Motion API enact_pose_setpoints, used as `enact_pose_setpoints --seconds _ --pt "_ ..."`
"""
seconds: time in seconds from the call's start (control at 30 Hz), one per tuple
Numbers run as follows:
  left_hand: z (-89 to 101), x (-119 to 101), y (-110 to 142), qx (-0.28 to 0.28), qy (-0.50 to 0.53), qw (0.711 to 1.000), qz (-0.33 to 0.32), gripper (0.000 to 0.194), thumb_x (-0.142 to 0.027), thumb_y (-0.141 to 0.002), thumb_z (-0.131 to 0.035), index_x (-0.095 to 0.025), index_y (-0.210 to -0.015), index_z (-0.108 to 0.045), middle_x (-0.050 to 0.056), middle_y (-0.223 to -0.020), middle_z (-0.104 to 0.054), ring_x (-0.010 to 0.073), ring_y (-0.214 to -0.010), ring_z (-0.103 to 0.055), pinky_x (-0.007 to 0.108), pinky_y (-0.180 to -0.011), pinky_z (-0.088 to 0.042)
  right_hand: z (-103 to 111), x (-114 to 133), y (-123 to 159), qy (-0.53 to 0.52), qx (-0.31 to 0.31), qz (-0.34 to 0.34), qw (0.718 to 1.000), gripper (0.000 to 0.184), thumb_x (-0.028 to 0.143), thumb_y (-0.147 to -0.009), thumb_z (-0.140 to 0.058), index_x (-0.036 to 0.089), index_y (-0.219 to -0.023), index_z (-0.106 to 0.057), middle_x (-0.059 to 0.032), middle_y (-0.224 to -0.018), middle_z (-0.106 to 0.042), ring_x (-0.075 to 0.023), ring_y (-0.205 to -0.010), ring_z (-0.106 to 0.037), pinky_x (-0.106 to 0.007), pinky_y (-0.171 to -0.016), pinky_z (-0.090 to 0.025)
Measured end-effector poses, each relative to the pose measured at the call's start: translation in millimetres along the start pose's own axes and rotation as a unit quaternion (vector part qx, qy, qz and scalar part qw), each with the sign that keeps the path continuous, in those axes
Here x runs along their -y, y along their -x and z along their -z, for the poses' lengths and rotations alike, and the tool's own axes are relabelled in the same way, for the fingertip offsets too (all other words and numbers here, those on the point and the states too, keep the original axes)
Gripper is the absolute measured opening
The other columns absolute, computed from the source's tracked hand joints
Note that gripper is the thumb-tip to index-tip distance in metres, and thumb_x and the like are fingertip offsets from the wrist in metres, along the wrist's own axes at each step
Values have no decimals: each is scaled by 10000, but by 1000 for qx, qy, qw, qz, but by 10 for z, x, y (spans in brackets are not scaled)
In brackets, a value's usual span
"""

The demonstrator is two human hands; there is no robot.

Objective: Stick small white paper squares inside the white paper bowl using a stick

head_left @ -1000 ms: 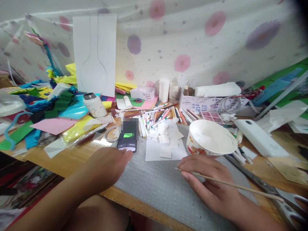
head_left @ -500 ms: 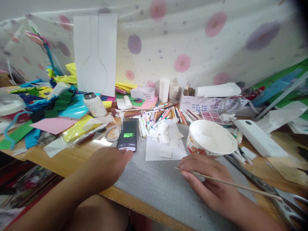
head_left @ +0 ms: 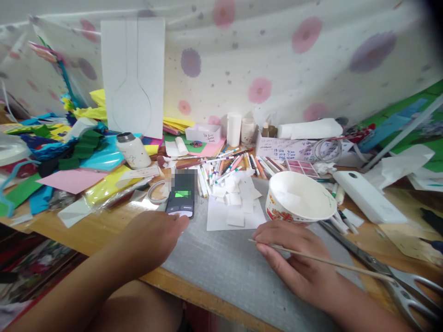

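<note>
My left hand (head_left: 152, 240) is at the lower end of a smartphone (head_left: 182, 198) lying face up, fingertips touching its bottom edge or screen. Most of those fingers are hidden behind the back of the hand. In a light grip of thumb and fingers, my right hand (head_left: 294, 263) holds a thin wooden stick (head_left: 346, 265), its blunt end pointing left over a grey cutting mat (head_left: 221, 263). Just beyond this hand stands a white paper bowl (head_left: 301, 196) with red print. Small white paper pieces (head_left: 235, 199) lie on a white sheet (head_left: 216, 221) between the hands.
Large scissors (head_left: 377, 267) lie right of my right hand, near a white power bank (head_left: 370, 196). Many markers (head_left: 221, 170) are piled behind the paper. A tape roll (head_left: 155, 192), a white bottle (head_left: 133, 151) and coloured paper (head_left: 74, 177) crowd the left.
The view has shifted slightly, so everything sits a little further left. Both hands keep nearly the same pose, the left at the phone, the right with the stick.
</note>
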State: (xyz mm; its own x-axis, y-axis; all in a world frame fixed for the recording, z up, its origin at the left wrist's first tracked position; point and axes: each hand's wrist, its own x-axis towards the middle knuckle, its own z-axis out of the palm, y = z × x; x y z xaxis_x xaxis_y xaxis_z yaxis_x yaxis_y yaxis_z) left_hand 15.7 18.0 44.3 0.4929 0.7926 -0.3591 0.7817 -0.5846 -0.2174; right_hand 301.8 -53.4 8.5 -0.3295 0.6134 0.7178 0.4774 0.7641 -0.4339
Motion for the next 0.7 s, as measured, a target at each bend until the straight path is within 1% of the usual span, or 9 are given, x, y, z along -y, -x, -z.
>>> enact_pose_setpoints --seconds 0.1,0.23,0.33,0.43,0.5,0.57,0.63,0.7 --pt "9 -2 2 -2 2 1000 0 334 -238 -998 -322 -195 -957 -650 126 -883 -790 329 -817 -749 384 -645 -467 5 -3 -4 -2 0 -1 1000 175 66 -946 -564 229 -981 -617 -34 -804 -770 -191 -744 -775 -271 -609 -623" --pt "-7 13 -13 -2 2 1000 3 319 -235 -989 -331 -196 -940 -643 136 -871 -788 354 -799 -743 404 -627 -452 7 -10 -17 -6 13 -5 1000 168 69 -947 -562 225 -966 -621 -31 -794 -766 -178 -715 -762 -266 -619 -622" --pt "-37 38 -22 -20 12 1000 6 327 -236 -993 -315 -199 -913 -631 137 -847 -775 350 -783 -729 402 -623 -433 -12 -31 -11 -15 11 -11 1000 174 57 -939 -569 216 -967 -633 -42 -815 -774 -177 -732 -764 -267 -649 -622" --pt "-67 61 -18 -34 26 999 11 337 -272 -997 -313 -199 -888 -624 139 -784 -743 348 -728 -699 387 -591 -378 -52 -69 15 -34 1 -27 999 165 64 -934 -592 219 -946 -648 -38 -810 -779 -178 -748 -769 -265 -667 -616" --pt "-89 73 -15 -46 41 998 23 324 -294 -995 -322 -206 -878 -610 127 -740 -717 330 -669 -666 368 -563 -309 -89 -105 33 -52 -9 -56 997 138 88 -936 -620 219 -922 -662 -31 -806 -782 -170 -741 -768 -257 -676 -614" --pt "-121 92 -20 -68 64 995 36 294 -316 -997 -338 -220 -861 -580 96 -692 -682 294 -610 -621 357 -553 -235 -129 -147 45 -65 -20 -83 994 114 109 -939 -640 212 -910 -678 -28 -801 -783 -157 -725 -764 -247 -681 -613" --pt "-167 124 -33 -96 88 990 48 256 -322 -994 -362 -236 -828 -537 51 -611 -612 257 -543 -551 359 -558 -173 -165 -187 50 -67 -28 -97 993 103 117 -941 -650 202 -902 -692 -28 -792 -782 -148 -711 -761 -237 -678 -613" --pt "-209 167 -48 -131 148 979 43 219 -317 -977 -411 -247 -789 -498 9 -539 -521 226 -488 -470 361 -569 -143 -190 -217 49 -70 -34 -107 991 99 128 -940 -659 197 -883 -702 -26 -778 -779 -146 -706 -761 -235 -675 -614"
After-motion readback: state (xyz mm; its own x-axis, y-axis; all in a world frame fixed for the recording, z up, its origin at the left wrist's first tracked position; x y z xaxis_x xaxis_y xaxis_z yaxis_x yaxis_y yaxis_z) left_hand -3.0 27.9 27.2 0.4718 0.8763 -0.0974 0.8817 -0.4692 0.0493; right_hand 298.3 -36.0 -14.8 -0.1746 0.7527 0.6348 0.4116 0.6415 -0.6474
